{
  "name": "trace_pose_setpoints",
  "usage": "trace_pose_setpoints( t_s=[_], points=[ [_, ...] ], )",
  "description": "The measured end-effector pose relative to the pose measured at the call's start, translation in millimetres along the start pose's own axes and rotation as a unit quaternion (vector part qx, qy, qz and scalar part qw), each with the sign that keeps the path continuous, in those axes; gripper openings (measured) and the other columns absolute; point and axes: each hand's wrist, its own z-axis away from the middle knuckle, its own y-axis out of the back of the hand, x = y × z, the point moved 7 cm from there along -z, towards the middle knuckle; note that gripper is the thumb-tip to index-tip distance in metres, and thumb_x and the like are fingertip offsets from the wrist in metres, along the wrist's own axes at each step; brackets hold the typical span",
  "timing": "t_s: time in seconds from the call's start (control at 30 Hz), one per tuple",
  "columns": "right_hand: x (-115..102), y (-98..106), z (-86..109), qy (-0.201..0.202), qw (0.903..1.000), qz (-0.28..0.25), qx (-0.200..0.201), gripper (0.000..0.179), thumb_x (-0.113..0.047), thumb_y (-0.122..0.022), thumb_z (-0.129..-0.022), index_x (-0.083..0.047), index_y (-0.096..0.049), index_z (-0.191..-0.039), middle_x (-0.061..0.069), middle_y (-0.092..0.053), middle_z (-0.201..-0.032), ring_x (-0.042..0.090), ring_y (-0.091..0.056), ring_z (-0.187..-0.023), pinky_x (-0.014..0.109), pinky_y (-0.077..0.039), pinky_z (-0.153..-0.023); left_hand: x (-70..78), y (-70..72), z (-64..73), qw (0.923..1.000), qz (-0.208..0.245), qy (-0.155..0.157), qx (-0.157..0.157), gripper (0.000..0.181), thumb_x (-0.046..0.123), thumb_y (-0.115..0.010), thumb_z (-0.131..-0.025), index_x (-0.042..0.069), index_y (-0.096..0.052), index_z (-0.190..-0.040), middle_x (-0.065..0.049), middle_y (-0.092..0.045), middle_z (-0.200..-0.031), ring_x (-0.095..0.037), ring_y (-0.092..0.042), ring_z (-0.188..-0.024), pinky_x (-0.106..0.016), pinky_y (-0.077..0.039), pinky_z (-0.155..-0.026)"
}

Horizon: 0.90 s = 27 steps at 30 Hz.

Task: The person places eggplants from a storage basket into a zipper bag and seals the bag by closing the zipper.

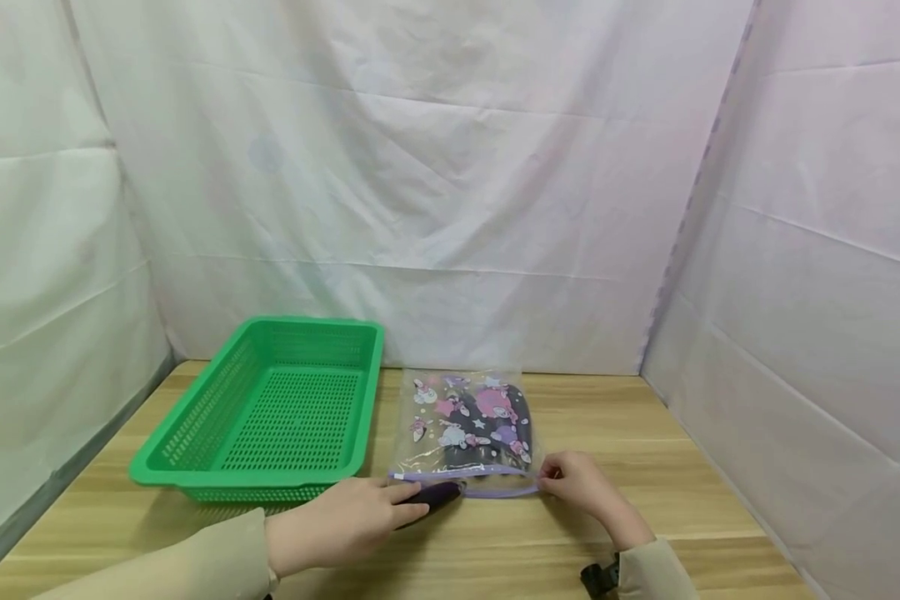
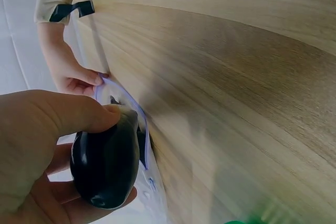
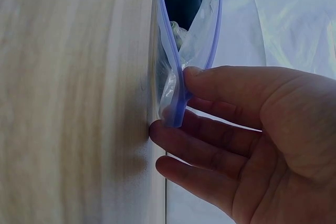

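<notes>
My left hand (image 1: pixel 345 518) grips a dark, glossy eggplant (image 2: pixel 105 163), thumb on top and fingers beneath. The eggplant's stem end points into the mouth of a clear zip bag (image 1: pixel 418 454) printed with pink and purple cartoon figures. Dark glossy things (image 3: pixel 184 1) like the held eggplant lie inside the bag, partly hidden by its print. At the bag's right corner, my right hand (image 1: pixel 581 485) pinches the purple zip edge (image 3: pixel 178 114) between thumb and fingers. The mouth gapes between the two hands.
A green plastic basket (image 1: pixel 371 417) with slotted walls stands on the left of the wooden table (image 1: pixel 607 417), beside the bag. White cloth (image 1: pixel 420 208) hangs behind the table and along both sides. A black strap (image 1: pixel 600 577) sits at my right wrist.
</notes>
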Motion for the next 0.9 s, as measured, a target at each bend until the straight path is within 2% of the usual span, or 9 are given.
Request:
trace_pose_setpoints(
  t_s=[0.27, 0.5, 0.6, 0.9],
  points=[
    [2.9, 0.1, 1.3, -0.009, 0.9999, -0.006, 0.001, 0.013, -0.009, -0.073, -0.083, -0.012, -0.067, -0.072, -0.009, -0.058, -0.067, 0.005, -0.05, -0.059, 0.024, -0.045, -0.054, -3.1, 2.0, 4.9, 0.9999, -0.001, 0.014, 0.01, 0.042, 0.012, -0.07, -0.083, 0.018, -0.068, -0.124, -0.012, -0.065, -0.121, -0.025, -0.068, -0.094, -0.034, -0.055, -0.064],
    [1.7, 1.4, -1.5, -0.003, 1.0, 0.002, 0.002, 0.012, -0.009, -0.073, -0.083, -0.013, -0.067, -0.073, -0.009, -0.058, -0.067, 0.006, -0.051, -0.06, 0.024, -0.045, -0.054, -1.5, 5.9, 8.1, 0.9992, 0.002, 0.031, 0.027, 0.04, 0.009, -0.073, -0.079, 0.015, -0.071, -0.119, -0.013, -0.067, -0.115, -0.02, -0.067, -0.075, -0.029, -0.053, -0.058],
    [1.1, 2.2, -2.2, -0.001, 1.0, 0.006, 0.003, 0.013, -0.008, -0.073, -0.083, -0.013, -0.067, -0.073, -0.009, -0.058, -0.067, 0.006, -0.05, -0.059, 0.024, -0.045, -0.054, -1.2, 6.4, 7.7, 0.9981, 0.0, 0.051, 0.034, 0.04, 0.009, -0.074, -0.077, 0.014, -0.072, -0.116, -0.013, -0.068, -0.113, -0.018, -0.065, -0.066, -0.028, -0.051, -0.053],
    [-1.1, 2.4, -0.5, 0.01, 0.9998, 0.018, 0.006, 0.013, -0.009, -0.074, -0.082, -0.014, -0.066, -0.072, -0.01, -0.059, -0.068, 0.004, -0.049, -0.06, 0.024, -0.044, -0.055, 6.7, -0.2, 5.9, 0.9923, 0.019, 0.117, 0.037, 0.04, 0.01, -0.073, -0.075, 0.007, -0.071, -0.115, -0.02, -0.067, -0.111, -0.026, -0.069, -0.074, -0.034, -0.055, -0.058]
  ],
)
